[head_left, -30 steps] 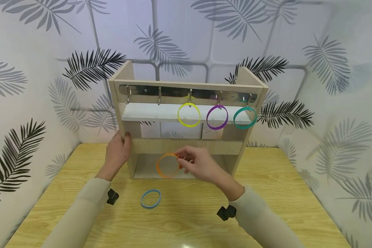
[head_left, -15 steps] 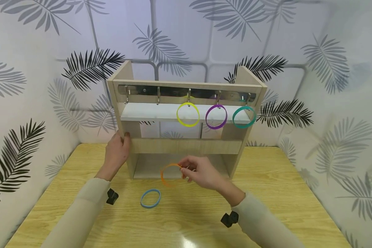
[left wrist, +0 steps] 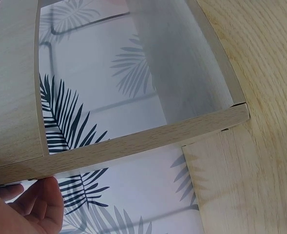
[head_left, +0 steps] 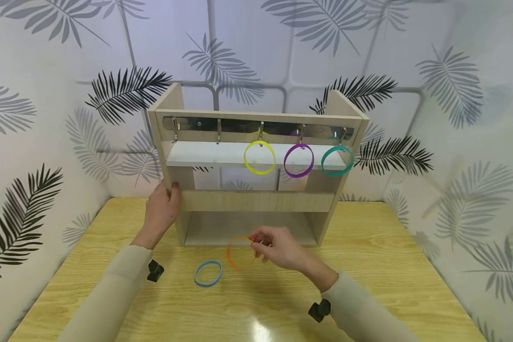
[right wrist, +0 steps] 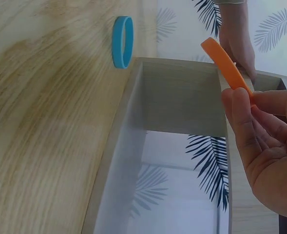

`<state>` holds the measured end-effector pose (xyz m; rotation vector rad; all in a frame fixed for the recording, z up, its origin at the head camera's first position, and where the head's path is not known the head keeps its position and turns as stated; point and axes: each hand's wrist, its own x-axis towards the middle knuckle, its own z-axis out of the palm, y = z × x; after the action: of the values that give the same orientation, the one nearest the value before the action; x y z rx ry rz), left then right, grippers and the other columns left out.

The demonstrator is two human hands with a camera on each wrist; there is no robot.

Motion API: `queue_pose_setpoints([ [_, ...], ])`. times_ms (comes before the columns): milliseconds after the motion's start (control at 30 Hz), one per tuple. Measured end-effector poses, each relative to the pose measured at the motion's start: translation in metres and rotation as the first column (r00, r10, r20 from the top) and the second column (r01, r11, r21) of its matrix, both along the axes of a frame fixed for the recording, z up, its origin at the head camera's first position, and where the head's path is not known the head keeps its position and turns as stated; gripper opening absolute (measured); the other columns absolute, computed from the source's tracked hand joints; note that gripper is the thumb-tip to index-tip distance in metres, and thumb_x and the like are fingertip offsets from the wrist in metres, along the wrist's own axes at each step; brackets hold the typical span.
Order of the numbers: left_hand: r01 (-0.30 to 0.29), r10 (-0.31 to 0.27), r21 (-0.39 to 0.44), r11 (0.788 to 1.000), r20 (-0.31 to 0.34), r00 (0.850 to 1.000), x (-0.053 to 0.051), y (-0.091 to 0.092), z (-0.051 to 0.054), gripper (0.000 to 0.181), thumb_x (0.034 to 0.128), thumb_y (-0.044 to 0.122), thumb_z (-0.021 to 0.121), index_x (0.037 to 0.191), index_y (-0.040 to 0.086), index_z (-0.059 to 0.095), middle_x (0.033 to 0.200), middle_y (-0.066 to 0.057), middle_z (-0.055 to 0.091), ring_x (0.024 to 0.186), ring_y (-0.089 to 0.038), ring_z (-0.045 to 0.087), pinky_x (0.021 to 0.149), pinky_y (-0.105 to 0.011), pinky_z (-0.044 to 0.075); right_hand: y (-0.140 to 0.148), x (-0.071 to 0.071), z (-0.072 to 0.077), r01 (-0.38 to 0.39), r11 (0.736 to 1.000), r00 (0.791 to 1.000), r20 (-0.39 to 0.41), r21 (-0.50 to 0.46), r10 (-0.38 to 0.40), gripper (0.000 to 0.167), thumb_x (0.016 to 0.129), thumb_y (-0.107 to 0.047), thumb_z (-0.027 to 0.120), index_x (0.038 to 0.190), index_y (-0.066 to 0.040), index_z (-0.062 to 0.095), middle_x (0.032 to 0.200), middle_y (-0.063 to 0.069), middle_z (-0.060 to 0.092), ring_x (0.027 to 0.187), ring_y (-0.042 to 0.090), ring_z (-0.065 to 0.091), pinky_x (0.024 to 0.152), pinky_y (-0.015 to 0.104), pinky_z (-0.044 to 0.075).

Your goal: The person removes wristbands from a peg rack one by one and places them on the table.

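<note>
My right hand (head_left: 278, 247) pinches an orange wristband (right wrist: 224, 63) between thumb and fingers, holding it above the table in front of the wooden shelf (head_left: 256, 201). My left hand (head_left: 162, 209) grips the shelf's left side panel; in the left wrist view its curled fingers (left wrist: 48, 204) lie against the panel's edge. A blue wristband (head_left: 208, 273) lies on the table, left of the orange one. From the hooks on the shelf's metal rail (head_left: 239, 126) hang a yellow wristband (head_left: 260, 157), a purple wristband (head_left: 299, 161) and a teal wristband (head_left: 337, 161). The two leftmost hooks bear no band.
The shelf stands on a wood-grain table (head_left: 367, 266) near its back edge. Behind and at the sides rises a pale wall covering (head_left: 256, 42) with leaf prints. Each sleeve carries a small black device (head_left: 155, 270) at the wrist.
My right hand has moved down and slightly right, toward the table's front, with the orange wristband in its fingers. The left hand and the other bands stay in place.
</note>
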<state>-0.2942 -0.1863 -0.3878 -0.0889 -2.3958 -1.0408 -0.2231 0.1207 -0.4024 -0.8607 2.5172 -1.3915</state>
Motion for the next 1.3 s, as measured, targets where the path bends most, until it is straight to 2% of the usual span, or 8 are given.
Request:
queue_pose_setpoints([
  [333,0.003,-0.003,-0.003,1.000,-0.012,1.000,-0.001,0.000,0.001,0.052,0.1004,0.034,0.031,0.123,-0.008,0.049,0.105,-0.029,0.057,0.091,-0.044,0.058,0.073,-0.056,0.045,0.003,-0.002,-0.014,-0.009,1.000,1.000,0.016,0.014,0.009,0.016,0.094,-0.007,0.057,0.109,-0.003,0.062,0.091,0.006,0.062,0.071,0.015,0.062,0.057,0.029,0.053],
  [467,0.007,-0.008,-0.003,1.000,-0.015,1.000,0.000,0.000,0.002,0.051,0.1005,0.034,0.031,0.122,-0.009,0.049,0.105,-0.029,0.057,0.090,-0.044,0.058,0.072,-0.056,0.045,0.002,-0.004,-0.020,-0.015,1.000,1.000,0.025,0.021,0.014,0.015,0.094,-0.005,0.057,0.108,-0.003,0.061,0.091,0.006,0.062,0.073,0.023,0.063,0.057,0.029,0.052],
  [600,0.012,-0.012,-0.007,1.000,-0.007,1.000,0.001,0.000,0.001,0.052,0.1006,0.034,0.031,0.123,-0.009,0.049,0.105,-0.029,0.057,0.089,-0.043,0.059,0.071,-0.055,0.046,0.002,-0.006,-0.026,-0.019,1.000,0.999,0.039,0.018,0.019,0.015,0.094,-0.005,0.057,0.108,-0.002,0.061,0.090,0.007,0.062,0.076,0.032,0.063,0.058,0.033,0.053],
  [833,0.004,-0.004,-0.009,1.000,-0.006,1.000,0.000,0.000,0.000,0.051,0.1006,0.034,0.031,0.122,-0.009,0.050,0.104,-0.029,0.057,0.090,-0.043,0.058,0.073,-0.055,0.045,-0.001,-0.005,-0.037,-0.040,0.999,0.998,0.056,0.022,0.039,0.015,0.094,-0.004,0.055,0.108,0.000,0.061,0.091,0.010,0.063,0.074,0.033,0.064,0.059,0.043,0.053],
  [1000,-0.008,0.008,-0.003,1.000,0.007,1.000,0.000,0.000,0.000,0.052,0.1004,0.035,0.031,0.122,-0.008,0.051,0.105,-0.029,0.058,0.091,-0.044,0.058,0.074,-0.056,0.044,-0.003,-0.006,-0.045,-0.054,0.998,0.997,0.060,0.024,0.053,0.016,0.094,-0.003,0.055,0.108,0.002,0.060,0.093,0.019,0.063,0.074,0.035,0.064,0.058,0.041,0.053],
  [1300,-0.007,0.007,-0.006,1.000,0.001,1.000,0.000,0.000,0.001,0.051,0.1005,0.033,0.032,0.121,-0.009,0.051,0.104,-0.029,0.058,0.092,-0.045,0.058,0.074,-0.057,0.044,-0.006,-0.010,-0.055,-0.058,0.997,0.996,0.072,0.042,0.055,0.019,0.095,-0.004,0.054,0.110,0.006,0.059,0.093,0.021,0.063,0.072,0.031,0.065,0.056,0.037,0.053],
])
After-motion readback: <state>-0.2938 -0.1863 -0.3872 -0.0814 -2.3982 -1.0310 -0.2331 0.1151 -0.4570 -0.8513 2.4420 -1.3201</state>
